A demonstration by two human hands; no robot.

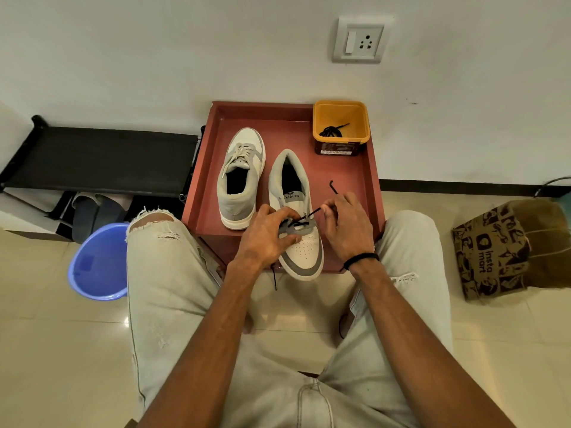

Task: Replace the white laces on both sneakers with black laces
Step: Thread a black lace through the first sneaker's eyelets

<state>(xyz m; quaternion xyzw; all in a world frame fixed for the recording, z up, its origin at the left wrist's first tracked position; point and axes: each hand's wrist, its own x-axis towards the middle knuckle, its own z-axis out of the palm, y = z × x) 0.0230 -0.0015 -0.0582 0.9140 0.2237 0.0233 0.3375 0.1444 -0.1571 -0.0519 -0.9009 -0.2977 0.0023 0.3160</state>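
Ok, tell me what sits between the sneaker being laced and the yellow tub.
In the head view, only bare red tray floor separates the sneaker from the yellow tub, crossed near the right hand by the black lace end.

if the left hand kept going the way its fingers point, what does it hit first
The left hand points up and right across the near sneaker, so it would likely meet the right hand pinching the black lace; depth is unclear.

Two sneakers (265, 193) lie on a tray (200, 211), a tub (341, 128) behind them.
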